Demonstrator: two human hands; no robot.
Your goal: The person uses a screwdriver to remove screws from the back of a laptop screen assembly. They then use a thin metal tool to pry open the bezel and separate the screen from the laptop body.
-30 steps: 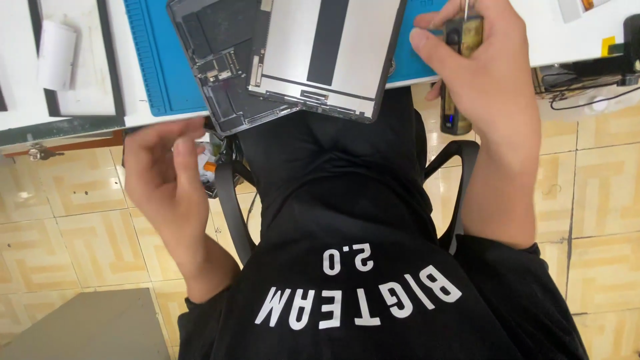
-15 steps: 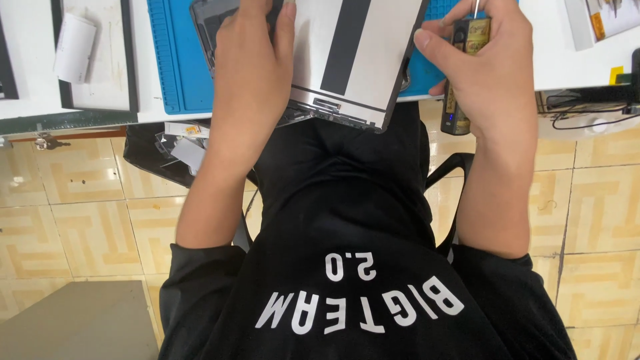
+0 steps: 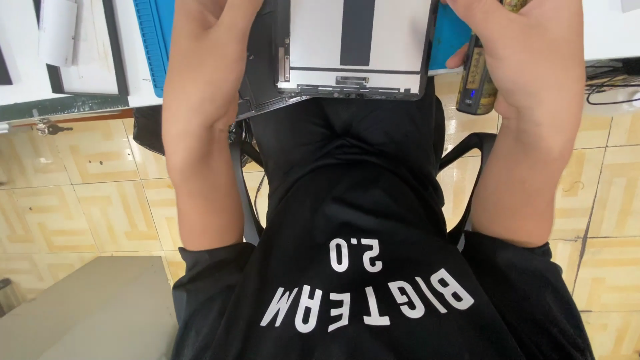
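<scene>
Left hand [image 3: 213, 40] rests on the opened tablet [image 3: 353, 47] at the counter [image 3: 603, 30] edge; its finger posture is cropped from view. Right hand [image 3: 527, 47] wraps a dark cylindrical tool [image 3: 475, 80] beside the tablet. Step in hand, judging by this: disassembly. Keep the tablet steady.

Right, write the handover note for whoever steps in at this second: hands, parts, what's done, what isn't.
Left hand: laid on the left side of the opened tablet's dark housing; its fingers are out of frame, so its grip cannot be told.
Right hand: closed around a dark cylindrical tool with a small blue light, held at the bench edge.
Parts: the silver-backed screen panel lies face down, skewed over the housing, on a blue mat.
Done: the tablet is open, the panel off its seat.
Not done: the panel is not seated flush in the housing.
</scene>
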